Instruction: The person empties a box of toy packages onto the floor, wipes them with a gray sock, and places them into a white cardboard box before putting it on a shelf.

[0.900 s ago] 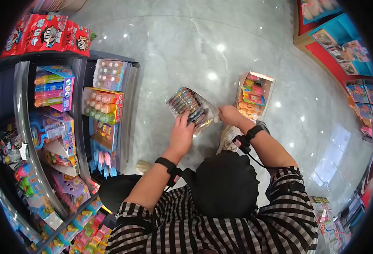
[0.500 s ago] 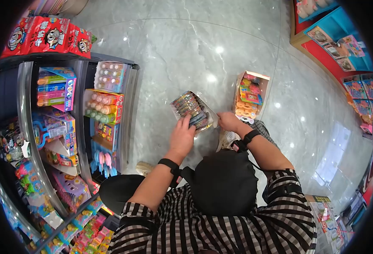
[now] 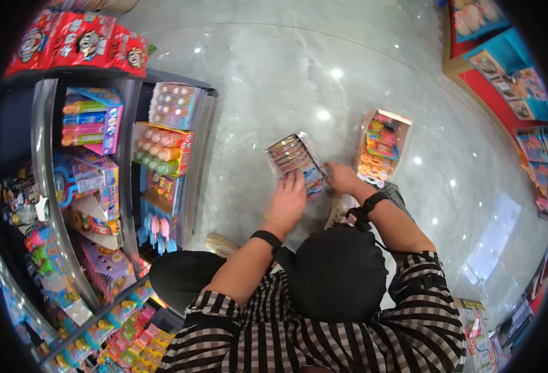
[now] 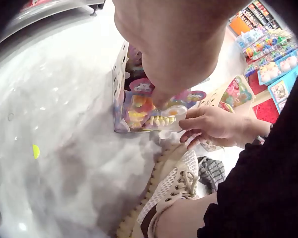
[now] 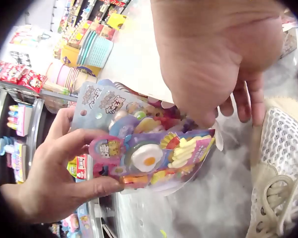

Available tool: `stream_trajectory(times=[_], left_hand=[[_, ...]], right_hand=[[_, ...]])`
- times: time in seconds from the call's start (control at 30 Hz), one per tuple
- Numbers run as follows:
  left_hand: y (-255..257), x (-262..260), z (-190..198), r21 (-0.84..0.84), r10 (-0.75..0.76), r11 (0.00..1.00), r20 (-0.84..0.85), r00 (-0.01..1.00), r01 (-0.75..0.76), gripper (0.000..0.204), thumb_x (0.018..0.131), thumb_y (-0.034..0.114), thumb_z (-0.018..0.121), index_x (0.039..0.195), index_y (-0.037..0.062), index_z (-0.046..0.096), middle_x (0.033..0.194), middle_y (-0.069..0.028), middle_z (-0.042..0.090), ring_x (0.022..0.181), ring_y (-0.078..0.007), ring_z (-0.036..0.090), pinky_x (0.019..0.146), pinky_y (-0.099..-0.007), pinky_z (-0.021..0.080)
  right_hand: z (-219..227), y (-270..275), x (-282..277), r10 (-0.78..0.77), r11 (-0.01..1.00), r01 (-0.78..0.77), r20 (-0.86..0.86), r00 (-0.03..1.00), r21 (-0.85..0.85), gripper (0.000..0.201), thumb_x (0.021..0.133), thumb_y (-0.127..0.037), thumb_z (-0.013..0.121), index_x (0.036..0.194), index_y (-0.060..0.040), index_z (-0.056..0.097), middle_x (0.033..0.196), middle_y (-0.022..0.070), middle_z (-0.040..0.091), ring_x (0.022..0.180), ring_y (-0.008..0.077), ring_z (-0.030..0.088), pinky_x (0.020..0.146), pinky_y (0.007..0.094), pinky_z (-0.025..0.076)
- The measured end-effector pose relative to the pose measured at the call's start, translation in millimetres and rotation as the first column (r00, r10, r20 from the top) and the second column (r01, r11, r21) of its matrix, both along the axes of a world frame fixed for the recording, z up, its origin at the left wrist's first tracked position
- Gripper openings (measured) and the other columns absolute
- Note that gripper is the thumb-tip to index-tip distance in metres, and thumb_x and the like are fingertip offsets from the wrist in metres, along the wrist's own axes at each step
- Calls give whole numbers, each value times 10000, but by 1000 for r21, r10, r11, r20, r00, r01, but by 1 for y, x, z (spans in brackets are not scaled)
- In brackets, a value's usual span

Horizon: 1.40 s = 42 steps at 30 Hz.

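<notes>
On the floor in front of me is a display box (image 3: 274, 163) filled with a row of carded toy packs (image 3: 288, 151). My left hand (image 3: 288, 202) is at its near end; in the right wrist view its thumb and fingers pinch the front toy pack (image 5: 147, 157), which shows a fried egg and fries. My right hand (image 3: 343, 178) holds the box's right near corner, thumb and fingertips at the edge in the left wrist view. That same view has my left forearm covering much of the box.
To the right stands a second open box (image 3: 383, 149) of colourful toys. Shelves (image 3: 103, 205) of packed goods line the left side, with red bags (image 3: 81, 42) on top. A shoe (image 4: 171, 181) is close below the box. Another display (image 3: 504, 81) is at the far right.
The head view has shifted slightly, moving everything to the right. My left fingers stay at the near packs, where a bluish, colourful pack now shows. My right hand keeps to the box corner.
</notes>
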State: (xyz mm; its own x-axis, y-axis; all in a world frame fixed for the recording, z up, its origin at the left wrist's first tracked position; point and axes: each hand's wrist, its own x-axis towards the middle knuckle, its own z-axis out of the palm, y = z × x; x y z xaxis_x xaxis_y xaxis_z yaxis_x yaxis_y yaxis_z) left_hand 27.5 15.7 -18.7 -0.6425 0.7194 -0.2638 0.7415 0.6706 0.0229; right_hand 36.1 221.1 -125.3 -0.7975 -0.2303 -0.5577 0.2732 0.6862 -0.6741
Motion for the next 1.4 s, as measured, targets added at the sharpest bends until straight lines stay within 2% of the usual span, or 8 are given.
stream_trajectory(times=[0.37, 0.77, 0.97, 1.07, 1.17, 1.23, 1.37, 1.4], left_hand=[[11, -3, 13, 124, -7, 992, 100, 995, -5, 636, 834, 108, 523, 1442, 79, 340, 1525, -164, 266, 1420, -278, 255, 1135, -515, 177], [-12, -11, 2, -4, 83, 997, 69, 994, -83, 794, 788, 160, 650, 1485, 157, 271, 1535, -222, 182, 1408, -400, 205, 1098, -581, 217], [-23, -16, 23, 161, 237, 943, 283, 929, -290, 913, 705, 230, 772, 1461, 102, 278, 1518, -249, 173, 1387, -415, 228, 1095, -551, 250], [-39, -14, 11, 278, 399, 821, 345, 850, -499, 869, 718, 197, 755, 1437, 56, 287, 1505, -263, 187, 1350, -421, 278, 1082, -481, 304], [-56, -17, -14, 340, 674, 551, 358, 647, -762, 744, 800, 174, 681, 1420, 2, 306, 1400, -284, 357, 1256, -442, 395, 1036, -455, 354], [-62, -33, -26, 59, 791, 287, 549, 271, -956, 586, 856, 154, 588, 1375, -22, 381, 1220, -277, 528, 1138, -442, 504, 995, -463, 391], [-69, -49, -47, 56, 672, 157, 725, 148, -986, 500, 901, 202, 529, 1343, -15, 440, 1151, -157, 611, 993, -288, 589, 859, -387, 487], [-63, -57, -28, -73, 584, 115, 812, 8, -991, 483, 904, 196, 535, 1336, -5, 457, 1155, -131, 606, 985, -255, 586, 837, -371, 493]], right_hand=[[3, -11, -20, 81, 997, -81, 53, 995, -2, 409, 778, -119, 645, 1135, 24, 507, 1095, 265, 607, 1072, 415, 568, 902, 444, 462], [-9, -23, -23, 119, 992, -118, 15, 993, -47, 447, 837, -235, 600, 1182, 31, 501, 1026, 293, 625, 994, 417, 604, 875, 468, 469], [-5, -27, -33, -175, 967, 173, 7, 985, -186, 543, 821, -154, 588, 1311, 28, 445, 1087, 296, 615, 1056, 434, 580, 924, 465, 450], [-4, -30, -42, -148, 976, 132, -85, 985, -173, 543, 813, -136, 591, 1308, 27, 437, 1060, 291, 622, 1031, 444, 584, 922, 469, 451], [-7, -37, -49, -61, 987, 26, -219, 974, -159, 530, 815, -156, 594, 1290, 20, 439, 1032, 285, 625, 992, 444, 592, 887, 478, 465], [-10, -42, -55, 3, 1000, -7, -158, 988, -27, 494, 823, -143, 571, 1268, 20, 434, 964, 277, 635, 936, 448, 600, 837, 490, 481], [-13, -38, -64, 0, 999, 6, -118, 993, 46, 390, 828, -123, 550, 1184, 29, 498, 937, 295, 635, 861, 470, 603, 790, 504, 486], [-11, -33, -67, -26, 999, 24, -67, 997, -23, 363, 825, -99, 533, 1159, 43, 520, 918, 295, 640, 820, 453, 625, 750, 490, 508]])
